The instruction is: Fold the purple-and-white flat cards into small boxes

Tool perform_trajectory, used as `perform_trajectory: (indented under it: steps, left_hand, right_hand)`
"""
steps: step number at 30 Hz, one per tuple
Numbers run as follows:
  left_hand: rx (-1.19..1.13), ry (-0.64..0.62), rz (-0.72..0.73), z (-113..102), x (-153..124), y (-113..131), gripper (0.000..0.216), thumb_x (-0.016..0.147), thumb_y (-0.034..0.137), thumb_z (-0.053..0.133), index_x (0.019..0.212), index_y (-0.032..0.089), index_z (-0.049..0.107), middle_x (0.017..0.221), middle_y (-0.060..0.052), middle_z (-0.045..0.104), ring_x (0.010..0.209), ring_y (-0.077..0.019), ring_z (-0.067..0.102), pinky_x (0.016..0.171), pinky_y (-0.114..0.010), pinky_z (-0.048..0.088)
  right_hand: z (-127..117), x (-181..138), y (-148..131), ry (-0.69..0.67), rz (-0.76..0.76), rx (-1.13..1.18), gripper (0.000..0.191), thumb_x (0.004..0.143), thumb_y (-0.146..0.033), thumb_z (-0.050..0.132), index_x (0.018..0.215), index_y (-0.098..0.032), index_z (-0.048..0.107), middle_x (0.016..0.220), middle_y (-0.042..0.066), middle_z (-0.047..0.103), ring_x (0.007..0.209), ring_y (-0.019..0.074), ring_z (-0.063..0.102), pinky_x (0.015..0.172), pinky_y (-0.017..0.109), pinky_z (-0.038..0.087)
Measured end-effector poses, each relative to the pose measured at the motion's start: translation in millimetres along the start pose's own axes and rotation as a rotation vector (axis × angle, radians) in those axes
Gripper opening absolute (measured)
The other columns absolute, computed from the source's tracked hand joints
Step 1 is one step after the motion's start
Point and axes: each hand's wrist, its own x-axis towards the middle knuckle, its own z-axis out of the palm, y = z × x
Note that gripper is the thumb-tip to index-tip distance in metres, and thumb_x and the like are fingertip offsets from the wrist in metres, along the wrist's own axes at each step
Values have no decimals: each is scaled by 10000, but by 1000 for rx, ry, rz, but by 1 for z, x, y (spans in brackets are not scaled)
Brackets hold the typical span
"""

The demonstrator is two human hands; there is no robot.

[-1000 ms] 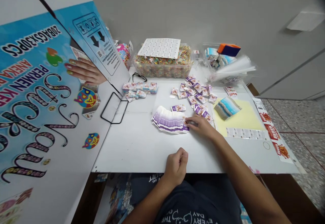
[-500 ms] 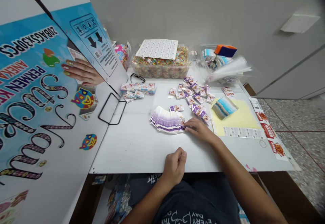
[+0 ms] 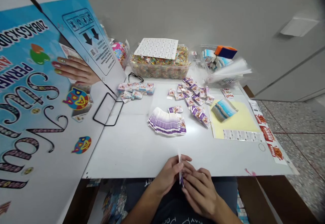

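Thin purple-and-white carton (image 3: pixel 180 168) held edge-on at the front of the surface (image 3: pixel 127 146)

The carton is in front of the person's body, over the near edge of the white surface. The left hand (image 3: pixel 169 174) has its grip closed, thumb on one side and fingers on the other. The fingertips of the right hand (image 3: pixel 199 188) meet the lower end; that grip is curled in, but whether it pinches or merely steadies the carton I cannot tell. Holding it low and close presumably leaves both hands free to work the piece from either side.

Farther in, a fan of flat cartons (image 3: pixel 166 122) overlaps like spread playing cards, likely so that each edge shows and one piece slides off easily. A single purple box (image 3: pixel 175 109) lies just behind it. The heap of small boxes (image 3: pixel 195 93) sits beyond, probably to keep formed ones apart from the flat ones.

The held carton appears as a narrow pale strip, white above and purple toward the bottom. Being edge-on, it hides its printed face, and the fingers cover much of its lower part.
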Motion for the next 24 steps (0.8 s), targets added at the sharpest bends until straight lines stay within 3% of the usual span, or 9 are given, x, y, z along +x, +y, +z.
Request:
perform_trajectory:
  steps: [2,4,7,12,16,20,24]
  left_hand:
    - [-54,-103,-17,-3,-1,-11,540,796,520,756,1135,108,673,891,-121,736,680,-161,688,589,-224,533]
    - [-95,-287,-37,-4,-2,-19,585,773,572,755,1103,98,669,751,-105,730,532,-157,664,443,-194,482]
    - [-139,-425,-58,-4,-3,-25,574,775,608,731,1001,84,670,635,-104,716,399,-146,612,327,-155,383]
    - [-216,-385,-10,-2,-3,-23,545,770,606,734,893,83,646,515,-61,663,286,-87,501,248,-113,253]
    - [-232,-336,1,-3,-4,-20,448,734,516,801,812,146,561,478,21,584,272,-62,451,269,-119,293]
    - [-286,-336,-39,-3,-5,-26,440,680,407,852,734,193,471,469,93,479,263,-21,345,284,-123,331]
    - [-270,-369,-124,-5,-4,-35,373,682,427,820,678,155,565,453,31,558,262,-61,408,273,-157,354]
  right_hand:
    - [-9,3,-2,75,164,89,299,896,-136,555,1180,-131,649,1075,139,721,984,265,629,848,456,499]
    - [-17,11,-1,95,353,216,335,903,-141,511,1221,-145,618,1153,160,657,1049,286,598,851,466,508]
    - [-24,25,5,-28,443,419,357,899,-111,509,1231,-206,600,1209,140,595,1123,288,560,882,454,518]
    - [-20,43,13,-163,463,635,371,891,-135,564,1235,-272,566,1312,105,522,1230,281,481,1005,467,467]
    - [-20,53,15,-278,562,750,323,869,-162,613,1172,-268,579,1386,97,470,1293,274,438,1063,453,425]
    - [-22,64,19,-359,603,886,200,805,-132,649,968,-233,591,1297,89,537,1241,260,486,1031,419,447]
    - [-27,71,25,-429,574,1012,112,806,-193,702,837,-210,595,1193,84,592,1176,245,528,994,396,473]
